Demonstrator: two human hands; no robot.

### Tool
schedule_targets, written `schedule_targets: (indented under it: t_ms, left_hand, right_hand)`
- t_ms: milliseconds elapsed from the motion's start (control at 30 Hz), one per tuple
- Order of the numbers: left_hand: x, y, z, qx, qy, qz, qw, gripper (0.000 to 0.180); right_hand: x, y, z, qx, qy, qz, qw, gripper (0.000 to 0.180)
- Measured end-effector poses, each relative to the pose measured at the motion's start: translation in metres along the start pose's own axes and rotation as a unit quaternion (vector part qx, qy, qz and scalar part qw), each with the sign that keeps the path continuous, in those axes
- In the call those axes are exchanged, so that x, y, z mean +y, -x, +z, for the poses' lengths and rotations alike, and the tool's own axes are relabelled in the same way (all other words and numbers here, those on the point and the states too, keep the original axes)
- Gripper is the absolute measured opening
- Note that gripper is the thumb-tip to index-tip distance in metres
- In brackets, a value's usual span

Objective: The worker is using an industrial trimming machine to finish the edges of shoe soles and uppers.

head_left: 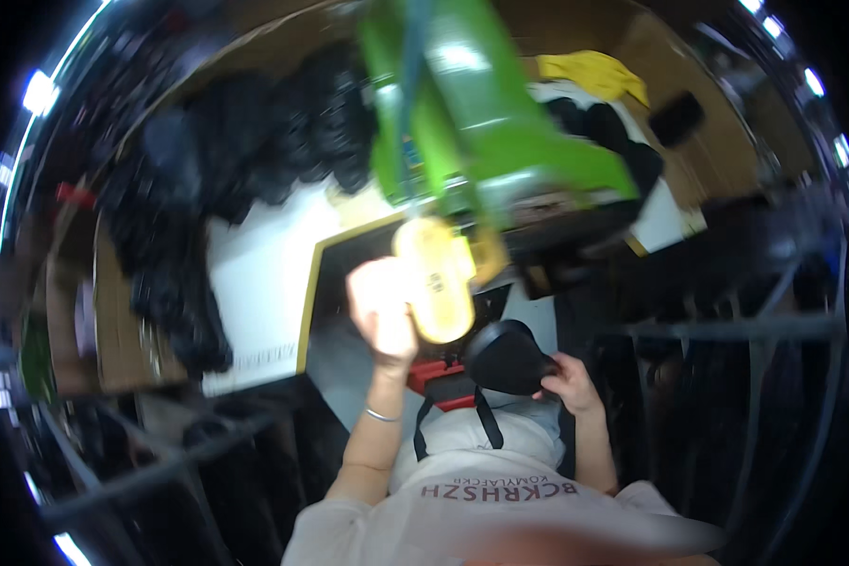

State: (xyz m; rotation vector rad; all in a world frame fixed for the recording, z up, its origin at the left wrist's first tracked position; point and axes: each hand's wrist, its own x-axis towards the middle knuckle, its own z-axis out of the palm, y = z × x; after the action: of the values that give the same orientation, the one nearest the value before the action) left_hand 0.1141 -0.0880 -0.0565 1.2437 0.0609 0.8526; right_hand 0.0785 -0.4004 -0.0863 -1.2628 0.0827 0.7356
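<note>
In front of me is a yellow sole-shaped form (436, 281) on a green machine (500, 123). My left hand (382, 304) is raised against the form's left edge; glare and blur hide its fingers, so I cannot tell whether it grips. Lower and to the right, my right hand (566, 382) is closed on the edge of a black shoe-shaped piece (507, 357). That piece has a smooth, rounded face and lies tilted near my waist, just below the yellow form. Its exact kind does not show.
Dark bundled pieces (283, 123) pile up on the white table (264, 274) at left. Right of the machine lie a yellow cloth (599, 74) and more black pieces (623, 137) by a cardboard box (707, 156). Metal rails (726, 328) flank me. Something red (439, 373) shows below the form.
</note>
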Motion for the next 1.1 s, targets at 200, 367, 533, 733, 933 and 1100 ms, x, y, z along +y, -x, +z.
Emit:
schedule_targets:
  t_ms: [200, 367, 533, 733, 933, 1100]
  left_hand:
    - [-0.040, -0.173, -0.023, 0.056, -0.145, 0.017, 0.988, 0.022]
    - [-0.034, -0.263, -0.001, -0.008, -0.467, 0.250, 0.848, 0.037]
    - [-0.062, -0.287, 0.025, -0.020, -0.449, 0.218, 0.866, 0.036]
    - [-0.021, -0.276, -0.039, 0.035, -0.355, 0.161, 0.920, 0.024]
    - [0.076, -0.146, -0.056, 0.014, -0.086, 0.154, 0.984, 0.025]
    - [0.090, -0.033, -0.128, 0.059, 0.070, 0.032, 0.995, 0.039]
  right_hand:
    - [-0.052, -0.028, -0.024, 0.104, -0.190, -0.199, 0.956, 0.035]
    - [-0.148, -0.075, -0.058, 0.237, -0.104, -0.361, 0.896, 0.045]
    - [-0.171, -0.150, -0.119, 0.449, 0.101, -0.254, 0.851, 0.063]
    - [-0.145, -0.151, -0.088, 0.463, 0.353, -0.238, 0.778, 0.062]
    - [-0.205, 0.004, 0.076, -0.193, -0.187, -0.649, 0.712, 0.041]
    - [-0.209, 0.035, 0.134, -0.431, -0.247, -0.429, 0.754, 0.015]
